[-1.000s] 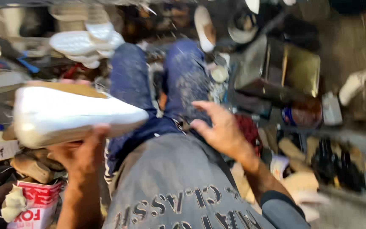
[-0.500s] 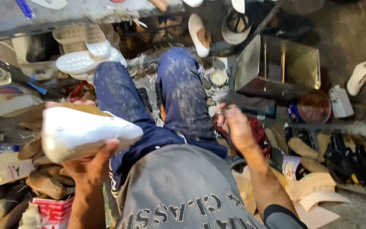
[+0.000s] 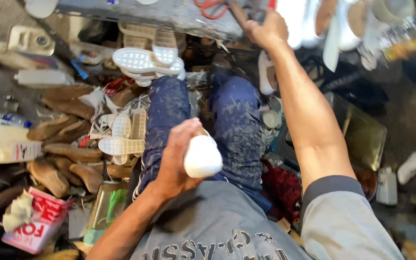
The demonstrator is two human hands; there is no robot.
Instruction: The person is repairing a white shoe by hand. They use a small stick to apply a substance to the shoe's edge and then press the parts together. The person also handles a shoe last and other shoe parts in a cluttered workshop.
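Note:
My left hand (image 3: 176, 161) is closed around a white shoe upper on a last (image 3: 202, 156), held over my lap with its toe pointing toward the camera. My right hand (image 3: 267, 28) is stretched far forward to the grey workbench (image 3: 169, 14) and grips a tool with a wooden handle (image 3: 237, 13) next to orange-handled scissors (image 3: 212, 7). What the fingers cover of that tool is hidden. My legs in paint-flecked blue jeans (image 3: 169, 110) lie below both hands.
White shoe soles (image 3: 143, 60) are stacked under the bench and more (image 3: 121, 139) lie left of my knee. Wooden shoe lasts (image 3: 61, 159) pile up on the left beside a red-and-white box (image 3: 39, 224). A metal tin (image 3: 362, 132) and bottles stand on the right.
My right hand rose from near my lap to the workbench and closed on the tool there. My left hand swung the white shoe from pointing sideways at the left to the middle, toe toward the camera.

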